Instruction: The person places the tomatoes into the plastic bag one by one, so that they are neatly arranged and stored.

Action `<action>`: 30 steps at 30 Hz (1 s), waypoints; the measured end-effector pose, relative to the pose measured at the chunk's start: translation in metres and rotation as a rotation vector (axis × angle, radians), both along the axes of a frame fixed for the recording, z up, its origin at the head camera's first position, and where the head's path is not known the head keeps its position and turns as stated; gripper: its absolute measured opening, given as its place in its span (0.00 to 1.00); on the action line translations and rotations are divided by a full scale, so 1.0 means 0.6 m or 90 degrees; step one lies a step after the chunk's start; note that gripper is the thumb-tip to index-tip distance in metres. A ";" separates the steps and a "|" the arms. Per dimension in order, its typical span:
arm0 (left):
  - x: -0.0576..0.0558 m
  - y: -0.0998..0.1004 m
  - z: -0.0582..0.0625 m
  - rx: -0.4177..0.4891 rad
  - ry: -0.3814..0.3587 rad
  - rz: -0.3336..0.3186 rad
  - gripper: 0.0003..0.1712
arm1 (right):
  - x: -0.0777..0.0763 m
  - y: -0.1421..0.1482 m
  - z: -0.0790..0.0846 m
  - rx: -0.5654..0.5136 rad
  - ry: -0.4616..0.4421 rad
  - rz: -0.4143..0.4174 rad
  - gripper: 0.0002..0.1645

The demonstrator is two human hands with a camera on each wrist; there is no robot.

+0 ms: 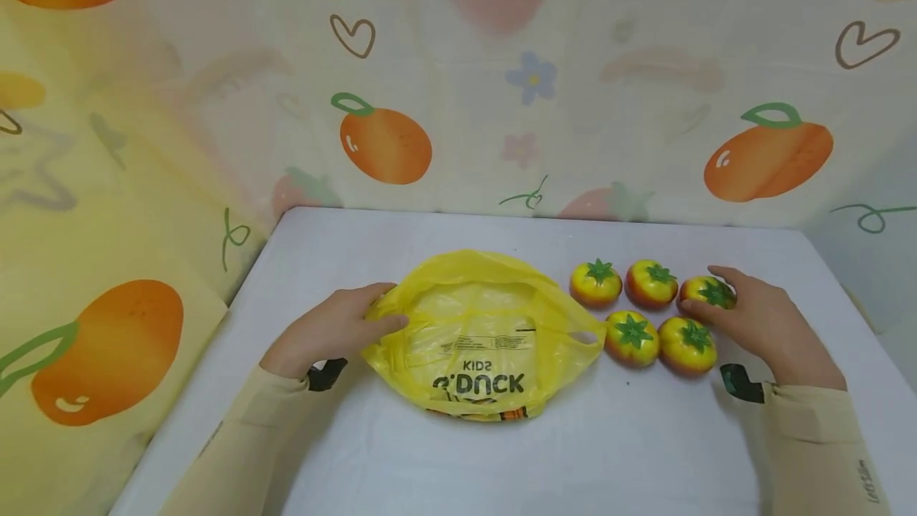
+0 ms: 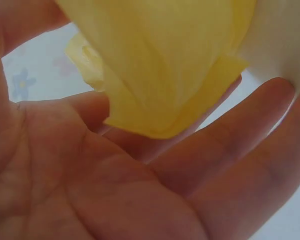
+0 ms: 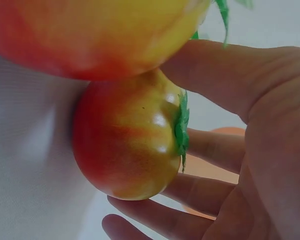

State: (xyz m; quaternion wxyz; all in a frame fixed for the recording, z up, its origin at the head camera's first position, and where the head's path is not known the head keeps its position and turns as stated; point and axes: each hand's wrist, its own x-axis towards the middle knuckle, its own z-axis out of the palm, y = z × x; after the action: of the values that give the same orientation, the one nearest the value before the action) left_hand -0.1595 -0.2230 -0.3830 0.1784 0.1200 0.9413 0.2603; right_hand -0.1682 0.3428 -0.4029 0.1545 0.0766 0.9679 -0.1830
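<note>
In the head view a yellow plastic bag [image 1: 473, 309] with black print lies on the table, its mouth spread wide. My left hand [image 1: 344, 325] holds the bag's left edge, thumb on the near side and fingers behind. The bag's edge [image 2: 160, 100] hangs between thumb and fingers in the left wrist view. At the right, my right hand [image 1: 762, 317] is around a yellow-red toy tomato [image 1: 708, 293] with a green leafy top, thumb on its near side, fingers on its far side. The right wrist view shows this tomato [image 3: 129, 140] from close up.
Several more toy tomatoes stand between bag and right hand, such as the front one [image 1: 688, 347] and the one [image 1: 632, 338] right by the bag's right corner. A white cloth covers the table [image 1: 573, 460]. A fruit-printed curtain [image 1: 458, 166] hangs behind it.
</note>
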 end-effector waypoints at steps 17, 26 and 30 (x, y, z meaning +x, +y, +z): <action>0.006 0.011 0.002 -0.020 -0.002 0.011 0.36 | 0.005 -0.005 -0.001 0.003 0.018 -0.009 0.63; 0.008 0.009 -0.001 -0.017 0.011 0.012 0.34 | 0.023 -0.010 0.032 0.011 0.037 -0.020 0.66; 0.006 0.008 -0.003 -0.011 0.009 0.021 0.32 | 0.032 -0.026 0.053 0.017 0.075 0.006 0.65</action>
State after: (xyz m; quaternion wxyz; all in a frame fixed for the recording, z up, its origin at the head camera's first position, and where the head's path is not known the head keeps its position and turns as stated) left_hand -0.1558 -0.2181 -0.3848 0.1684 0.1045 0.9467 0.2541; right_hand -0.1487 0.3273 -0.3709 0.0970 0.0635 0.9779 -0.1739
